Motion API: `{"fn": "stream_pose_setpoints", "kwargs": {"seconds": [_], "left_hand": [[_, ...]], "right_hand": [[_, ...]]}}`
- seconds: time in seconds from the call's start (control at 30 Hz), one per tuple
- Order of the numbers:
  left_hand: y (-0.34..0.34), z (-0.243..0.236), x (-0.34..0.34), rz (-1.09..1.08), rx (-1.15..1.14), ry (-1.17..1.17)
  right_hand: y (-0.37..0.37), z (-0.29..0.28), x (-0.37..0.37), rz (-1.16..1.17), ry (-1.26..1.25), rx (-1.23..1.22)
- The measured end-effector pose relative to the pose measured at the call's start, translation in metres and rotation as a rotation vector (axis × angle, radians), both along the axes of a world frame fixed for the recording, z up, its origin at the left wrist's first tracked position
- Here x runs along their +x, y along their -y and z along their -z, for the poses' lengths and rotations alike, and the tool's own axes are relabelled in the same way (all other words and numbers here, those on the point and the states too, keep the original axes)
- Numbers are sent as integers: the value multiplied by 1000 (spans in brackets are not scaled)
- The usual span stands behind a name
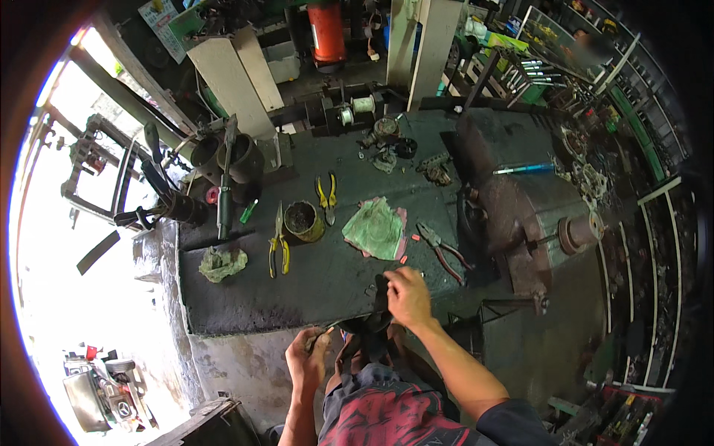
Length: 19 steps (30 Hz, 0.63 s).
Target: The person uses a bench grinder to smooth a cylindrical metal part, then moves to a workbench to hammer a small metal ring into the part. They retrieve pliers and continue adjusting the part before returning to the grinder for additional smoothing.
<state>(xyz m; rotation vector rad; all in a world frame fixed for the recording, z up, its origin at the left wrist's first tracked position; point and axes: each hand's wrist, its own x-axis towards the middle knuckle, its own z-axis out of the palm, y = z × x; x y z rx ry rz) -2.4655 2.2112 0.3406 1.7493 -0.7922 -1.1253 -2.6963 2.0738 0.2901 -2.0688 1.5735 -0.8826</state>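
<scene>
My left hand is closed at the near edge of the dark workbench. A thin, light-tipped piece sticks out from its fingers; its kind cannot be made out. To the right and a little farther off, my right hand has its fingers curled together over the bench edge. Something dark lies against its fingertips, too dim to name. Beyond that hand rest a green rag and red-handled pliers. Farther left are yellow-handled needle-nose pliers, a grimy can and yellow-handled cutting pliers.
A crumpled pale rag lies at the bench's left. Behind it stand dark tool pots and a green-handled tool. A large bench vise fills the right side. Small metal parts and spools sit at the back.
</scene>
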Motion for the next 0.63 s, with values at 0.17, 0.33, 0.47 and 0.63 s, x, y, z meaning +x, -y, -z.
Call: {"fn": "stream_pose_setpoints", "kwargs": {"seconds": [0.17,0.33,0.47,0.63], "left_hand": [[27,14,25,182,9,-40],[58,10,10,314,-35,-196],[56,-11,-2,384,-48,-170],[18,-14,-2,406,-36,-103]], "right_hand": [[-44,-31,-18,198,148,-61],[-84,-7,8,293,-9,68],[-71,20,58,341,-117,135],[-102,30,61,355,32,167]]}}
